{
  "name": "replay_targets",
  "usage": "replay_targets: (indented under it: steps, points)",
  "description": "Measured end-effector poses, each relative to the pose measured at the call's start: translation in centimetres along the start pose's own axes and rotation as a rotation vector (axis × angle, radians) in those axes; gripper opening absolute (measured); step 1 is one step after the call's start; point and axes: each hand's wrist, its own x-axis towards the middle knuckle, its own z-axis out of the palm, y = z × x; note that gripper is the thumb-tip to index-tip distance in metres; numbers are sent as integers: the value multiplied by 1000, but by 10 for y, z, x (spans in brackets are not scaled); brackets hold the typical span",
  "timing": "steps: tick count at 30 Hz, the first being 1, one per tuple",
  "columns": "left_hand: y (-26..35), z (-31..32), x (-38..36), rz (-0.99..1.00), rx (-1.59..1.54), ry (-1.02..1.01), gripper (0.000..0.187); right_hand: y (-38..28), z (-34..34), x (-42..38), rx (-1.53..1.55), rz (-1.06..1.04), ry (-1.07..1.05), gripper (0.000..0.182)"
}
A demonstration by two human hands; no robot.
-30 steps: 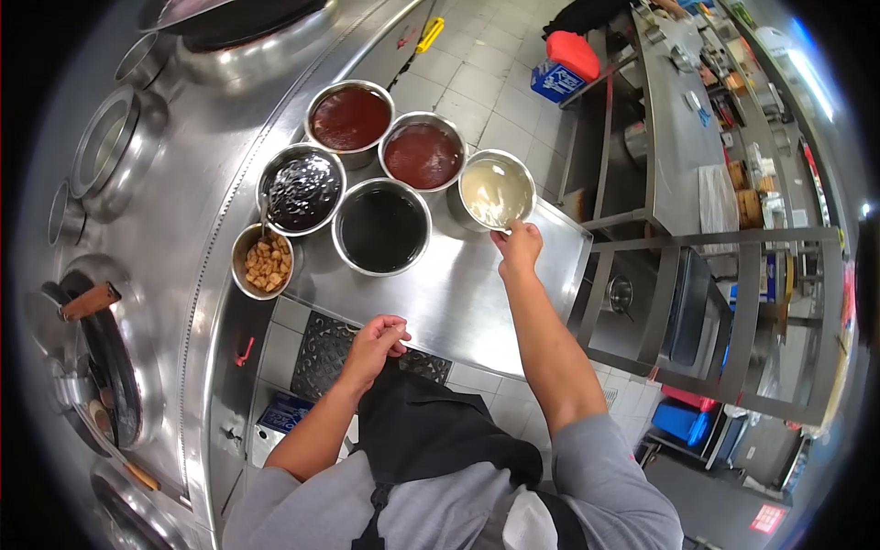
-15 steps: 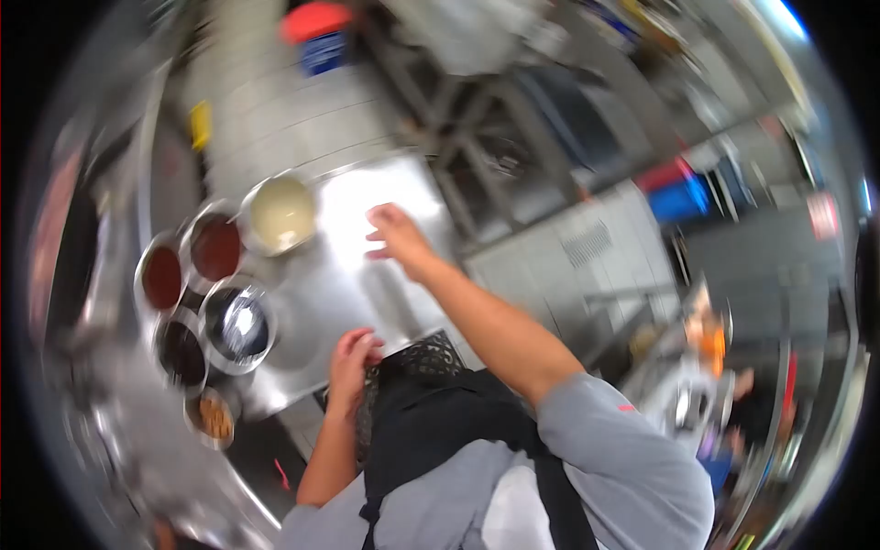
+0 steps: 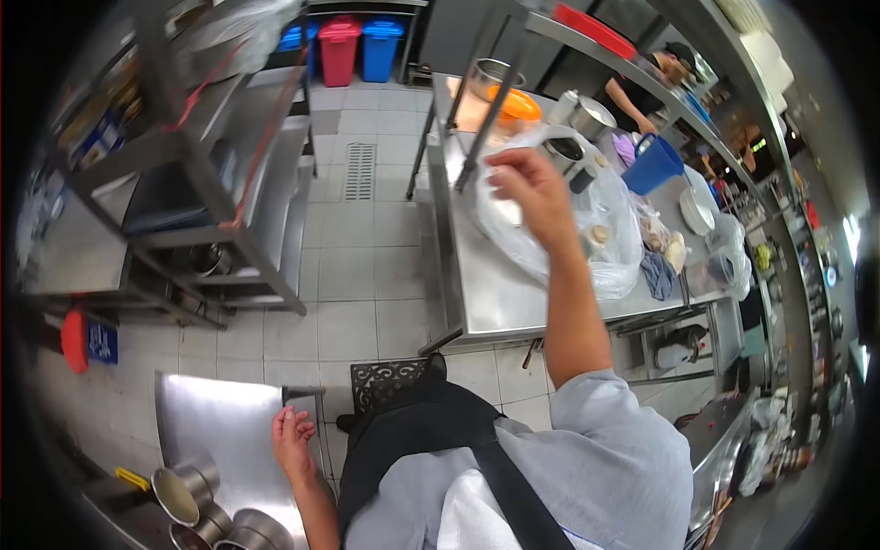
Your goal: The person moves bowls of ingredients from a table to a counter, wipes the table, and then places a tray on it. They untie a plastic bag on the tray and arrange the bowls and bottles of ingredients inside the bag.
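My right hand (image 3: 536, 192) is raised over a steel worktable (image 3: 504, 312), thumb and fingers apart, with nothing visible in it. Under and beyond it on that table spreads a clear plastic bag (image 3: 610, 270), with bottles and a dark-filled container around it. An orange bowl-like item (image 3: 516, 104) sits just past my fingertips. Low on the left, my left hand (image 3: 291, 442) hangs at the edge of a smaller steel table (image 3: 225, 403), its fingers loosely bent and holding nothing. Steel pots (image 3: 188, 486), one with pale contents, stand at that table's near end.
A blue jug (image 3: 653, 167) and a white bowl (image 3: 697, 213) stand farther right on the worktable. A steel rack (image 3: 266, 229) is on the left. Tiled floor (image 3: 346, 275) with a drain grate (image 3: 360, 171) runs between. Another person (image 3: 632, 101) works behind the shelf.
My view has turned right, from the small table with the pots to the long worktable. My right hand has moved from above the small table to above the plastic bag.
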Motion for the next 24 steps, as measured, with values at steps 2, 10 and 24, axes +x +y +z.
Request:
replay_targets:
  steps: [2, 10, 24]
  points:
    - [4, 33, 6, -9, 62, -42, 26, 11, -78, 1, -139, -2, 205, 17]
    - [-16, 183, 2, -87, 273, -272, 21, 149, -310, 45, -331, 476, 430, 24]
    - [-21, 220, -12, -106, 620, -217, 23, 310, -316, 155, 137, 864, 649, 29]
